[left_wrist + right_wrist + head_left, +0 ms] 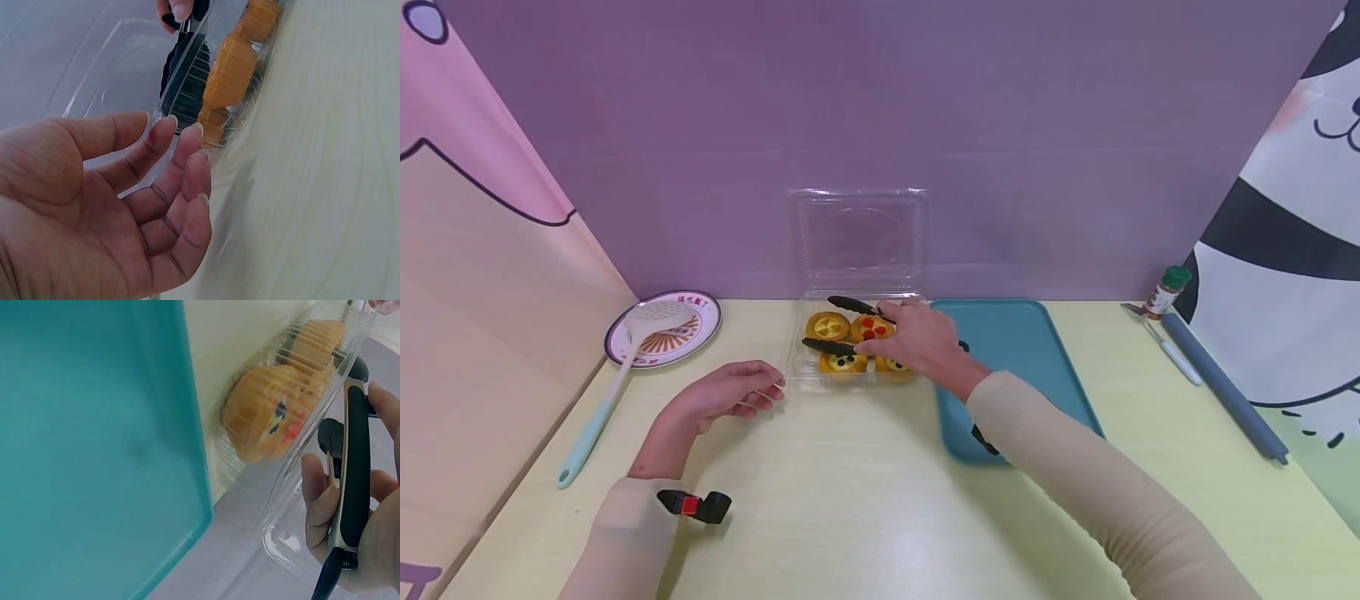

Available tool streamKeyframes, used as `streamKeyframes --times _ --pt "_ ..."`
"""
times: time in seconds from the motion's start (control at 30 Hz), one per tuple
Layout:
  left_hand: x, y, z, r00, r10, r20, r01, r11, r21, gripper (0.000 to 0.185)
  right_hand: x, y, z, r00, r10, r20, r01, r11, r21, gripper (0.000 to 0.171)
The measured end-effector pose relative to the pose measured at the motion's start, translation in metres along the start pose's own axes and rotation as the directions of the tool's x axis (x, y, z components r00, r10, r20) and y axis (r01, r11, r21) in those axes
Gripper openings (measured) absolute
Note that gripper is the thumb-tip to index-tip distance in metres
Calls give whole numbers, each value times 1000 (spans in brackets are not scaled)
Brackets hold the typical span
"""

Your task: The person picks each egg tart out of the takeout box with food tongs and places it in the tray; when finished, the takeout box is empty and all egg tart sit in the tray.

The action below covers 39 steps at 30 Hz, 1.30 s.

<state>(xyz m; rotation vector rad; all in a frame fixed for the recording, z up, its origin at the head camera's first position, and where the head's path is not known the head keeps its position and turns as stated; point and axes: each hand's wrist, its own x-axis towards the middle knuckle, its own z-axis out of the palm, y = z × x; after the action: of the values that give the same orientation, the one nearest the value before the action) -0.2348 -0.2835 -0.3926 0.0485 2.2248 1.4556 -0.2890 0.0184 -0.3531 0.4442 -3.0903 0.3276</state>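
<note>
My right hand grips a pair of black-tipped tongs over a clear plastic box whose lid stands up at the back. The two tong arms are spread apart. Inside sit several small tarts: one with a yellow top, one with red pieces, and others with dark blue dots in front, partly hidden by the tongs and hand. My left hand, palm up with loosely bent fingers, holds nothing. Its fingertips are close to the box's front left corner; whether they touch it I cannot tell.
Right of the box lies a teal tray, partly under my right forearm. At the left, a skimmer rests on a patterned plate. A green-capped jar, a white-handled tool and a grey-blue rod lie at the right.
</note>
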Motion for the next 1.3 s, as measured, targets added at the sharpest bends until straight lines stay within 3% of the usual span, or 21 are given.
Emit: streamKeyframes --times 0.9,1.3 --pt "-2 3 2 1000 -18 -7 18 1000 0 40 5 -11 -9 997 42 70 -44 999 21 88" --pt "-2 2 1 1000 -9 -6 9 1000 -4 40 6 -21 -12 994 53 97 -53 999 -3 78"
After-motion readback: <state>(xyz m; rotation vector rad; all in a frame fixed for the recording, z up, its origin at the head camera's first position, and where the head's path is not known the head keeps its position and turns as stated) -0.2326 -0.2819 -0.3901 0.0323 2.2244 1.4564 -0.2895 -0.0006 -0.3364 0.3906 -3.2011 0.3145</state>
